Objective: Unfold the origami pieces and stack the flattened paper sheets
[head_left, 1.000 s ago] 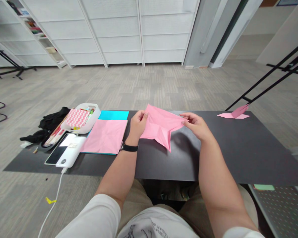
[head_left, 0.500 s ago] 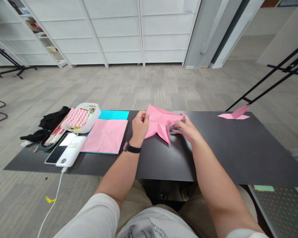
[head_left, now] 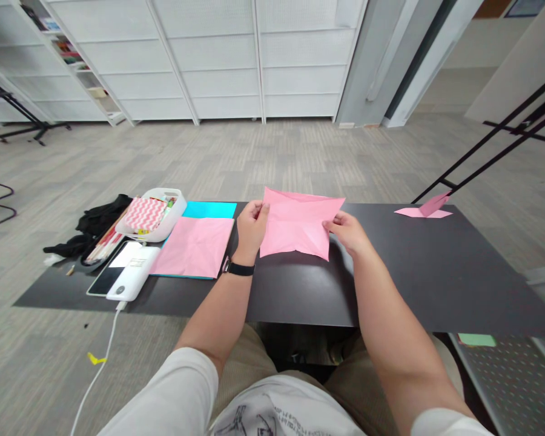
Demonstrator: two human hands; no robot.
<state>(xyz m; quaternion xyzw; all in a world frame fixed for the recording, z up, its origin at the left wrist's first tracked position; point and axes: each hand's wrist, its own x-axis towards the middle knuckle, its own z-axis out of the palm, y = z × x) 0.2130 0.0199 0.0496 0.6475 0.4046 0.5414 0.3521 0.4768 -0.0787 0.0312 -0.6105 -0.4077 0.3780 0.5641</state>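
A creased sheet of pink paper [head_left: 297, 224] is held up, spread nearly flat, over the dark table [head_left: 295, 297]. My left hand [head_left: 252, 225] pinches its left edge, fingers closed. At the right edge my right hand [head_left: 346, 230] grips the same sheet between thumb and fingers. Fold lines run across the paper, and its lower edge bends slightly. To the left lies a stack of pink paper [head_left: 193, 245], with a blue sheet [head_left: 209, 209] showing behind it. A folded pink paper piece [head_left: 429, 209] rests at the table's far right.
Left on the table are a white basket [head_left: 175, 215] with a pink zigzag-patterned item, a phone-like tablet [head_left: 105, 280], a white power bank [head_left: 134, 275] with a cable [head_left: 104, 351], and black cloth [head_left: 100, 219]. A black metal stand [head_left: 476, 145] rises beyond the right side.
The pink paper has gone from a star-like, partly folded shape to a nearly flat sheet. My right hand has closed on its right edge; my left hand still grips the left side.
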